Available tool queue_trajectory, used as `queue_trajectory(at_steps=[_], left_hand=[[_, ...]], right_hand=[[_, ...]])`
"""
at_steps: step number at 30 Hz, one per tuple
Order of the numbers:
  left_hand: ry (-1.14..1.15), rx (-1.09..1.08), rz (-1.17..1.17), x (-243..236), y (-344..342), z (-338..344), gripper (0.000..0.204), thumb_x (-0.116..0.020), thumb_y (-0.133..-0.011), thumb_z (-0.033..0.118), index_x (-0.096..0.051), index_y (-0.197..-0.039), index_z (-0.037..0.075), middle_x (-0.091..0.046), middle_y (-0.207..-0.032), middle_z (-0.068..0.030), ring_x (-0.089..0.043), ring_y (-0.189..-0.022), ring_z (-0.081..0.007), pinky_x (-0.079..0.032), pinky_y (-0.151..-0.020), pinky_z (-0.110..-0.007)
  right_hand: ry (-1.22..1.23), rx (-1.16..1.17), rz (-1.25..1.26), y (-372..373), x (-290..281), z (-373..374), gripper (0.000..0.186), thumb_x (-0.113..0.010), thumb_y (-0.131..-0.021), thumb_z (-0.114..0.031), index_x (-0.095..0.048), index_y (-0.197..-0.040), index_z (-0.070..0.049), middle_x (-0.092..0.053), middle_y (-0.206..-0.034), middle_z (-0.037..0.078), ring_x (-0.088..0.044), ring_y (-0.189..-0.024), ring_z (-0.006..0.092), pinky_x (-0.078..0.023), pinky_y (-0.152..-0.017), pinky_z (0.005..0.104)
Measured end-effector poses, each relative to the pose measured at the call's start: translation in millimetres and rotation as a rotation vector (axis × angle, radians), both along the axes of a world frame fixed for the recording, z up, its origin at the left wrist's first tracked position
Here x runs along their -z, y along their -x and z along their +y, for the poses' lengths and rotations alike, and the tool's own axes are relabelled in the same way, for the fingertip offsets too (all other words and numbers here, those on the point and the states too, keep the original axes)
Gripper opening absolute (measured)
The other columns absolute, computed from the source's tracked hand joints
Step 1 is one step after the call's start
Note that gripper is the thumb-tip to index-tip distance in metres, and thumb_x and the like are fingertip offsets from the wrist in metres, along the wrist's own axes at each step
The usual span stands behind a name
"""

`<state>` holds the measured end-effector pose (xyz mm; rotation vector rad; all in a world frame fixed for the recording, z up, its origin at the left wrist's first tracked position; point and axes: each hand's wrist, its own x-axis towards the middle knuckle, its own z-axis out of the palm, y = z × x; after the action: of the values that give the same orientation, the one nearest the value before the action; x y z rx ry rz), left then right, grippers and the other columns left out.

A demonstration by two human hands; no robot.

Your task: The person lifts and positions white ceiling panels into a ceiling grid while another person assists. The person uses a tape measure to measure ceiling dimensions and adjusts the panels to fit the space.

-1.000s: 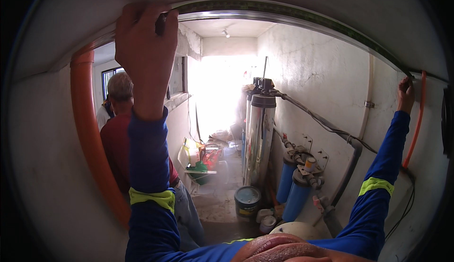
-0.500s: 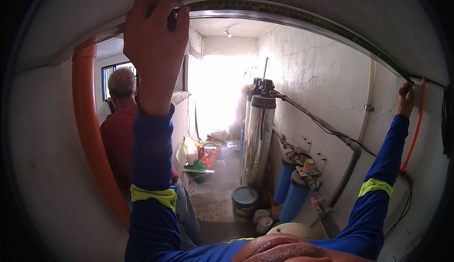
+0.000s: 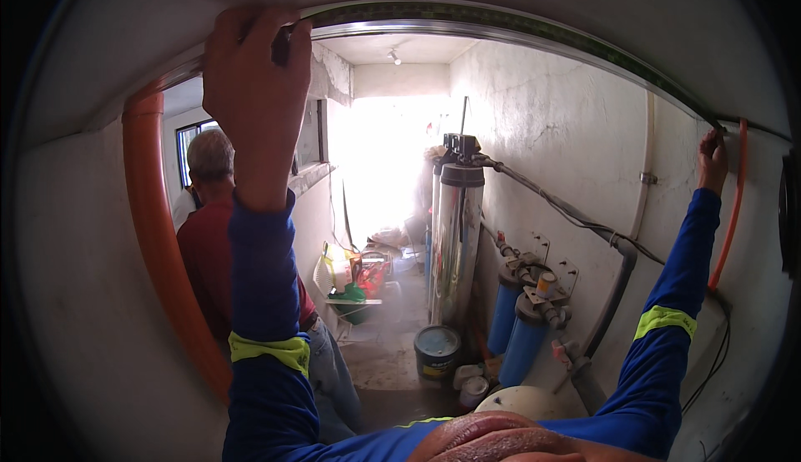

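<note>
Green measuring tape (image 3: 417, 12) runs overhead between the raised hands, along a shiny metal rail (image 3: 400, 27). The left hand (image 3: 257, 99) grips its left end, fingers curled about a dark piece, and the right hand (image 3: 712, 160) pinches the far end, small in view. Farther out, an orange pipe (image 3: 153, 203) and a red-shirted person (image 3: 204, 249) stand left, with tall tanks (image 3: 457, 245) and blue filter housings (image 3: 523, 349) beside the right wall (image 3: 542, 87).

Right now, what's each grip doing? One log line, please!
left grip: holding small dark object | right grip: at right end of green strip | strip: overhead, along silvery rail
</note>
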<state>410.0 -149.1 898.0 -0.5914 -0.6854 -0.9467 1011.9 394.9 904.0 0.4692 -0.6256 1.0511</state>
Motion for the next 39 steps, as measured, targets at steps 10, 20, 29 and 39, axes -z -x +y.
queue_trajectory(at_steps=[10,20,29,39], left_hand=[[0.435,0.170,-0.151,94,26,-13,0.011,-0.076,-0.087,0.010,-0.069,-0.096,0.007,-0.070,-0.096,-0.0089,-0.067,-0.088,-0.0283,-0.054,-0.080,-0.039],[1.255,0.845,-1.009,422,76,71,0.024,-0.071,-0.095,0.021,-0.073,-0.109,0.001,-0.073,-0.084,-0.0073,-0.066,-0.077,-0.0133,-0.054,-0.073,-0.030],[1.541,1.754,-1.431,637,72,85,0.026,-0.070,-0.100,0.018,-0.069,-0.120,0.001,-0.071,-0.092,-0.0013,-0.060,-0.075,-0.0047,-0.048,-0.068,-0.022],[1.782,1.905,-1.444,646,34,131,0.021,-0.068,-0.097,0.012,-0.070,-0.115,0.000,-0.068,-0.087,0.0003,-0.057,-0.073,-0.0044,-0.045,-0.064,-0.021]], right_hand=[[-0.097,0.031,-0.096,20,37,-17,0.015,-0.056,-0.108,-0.012,-0.064,-0.111,0.000,-0.063,-0.083,0.008,-0.058,-0.072,0.0154,-0.048,-0.067,0.0281],[0.209,0.426,-0.349,131,138,-40,0.009,-0.061,-0.100,-0.013,-0.069,-0.097,-0.009,-0.058,-0.074,-0.003,-0.048,-0.059,0.0068,-0.038,-0.052,0.0218],[0.233,0.262,-0.935,254,273,-147,0.013,-0.066,-0.098,-0.021,-0.067,-0.093,-0.009,-0.062,-0.075,0.001,-0.061,-0.061,0.0121,-0.051,-0.055,0.0261],[0.567,0.000,-1.480,351,531,-315,0.025,-0.069,-0.099,-0.021,-0.066,-0.118,-0.005,-0.067,-0.087,0.002,-0.065,-0.072,0.0125,-0.054,-0.066,0.0299]])
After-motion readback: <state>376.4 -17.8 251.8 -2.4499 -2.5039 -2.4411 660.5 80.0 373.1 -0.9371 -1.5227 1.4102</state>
